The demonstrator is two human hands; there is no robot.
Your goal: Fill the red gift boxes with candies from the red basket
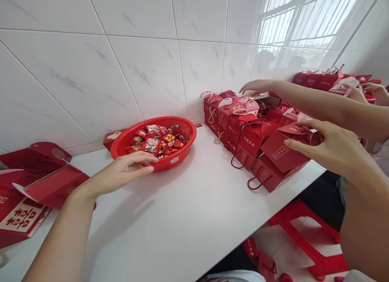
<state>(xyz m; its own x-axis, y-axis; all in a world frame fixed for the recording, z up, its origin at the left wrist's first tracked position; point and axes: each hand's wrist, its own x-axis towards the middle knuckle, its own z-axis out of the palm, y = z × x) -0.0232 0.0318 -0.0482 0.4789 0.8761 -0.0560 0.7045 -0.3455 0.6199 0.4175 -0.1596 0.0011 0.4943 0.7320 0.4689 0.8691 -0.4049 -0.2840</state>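
Note:
My left hand (135,166), fingers stretched out and apart, hovers at the near rim of a red plastic basket (121,150); it holds nothing. Inside the basket lies a heap of red-wrapped candies (161,140). At the right, my right hand (330,146) has its thumb and fingers around the upper right part of a red gift box (279,150). That box is tilted at the near end of several red boxes packed close together. Part of its far side is hidden behind my fingers.
Open red boxes (60,180) lie at the left. Another person's hand (257,86) reaches over the box rows, and more hands work farther right. A red stool (306,237) stands below the white table's (170,225) edge. A tiled wall runs behind.

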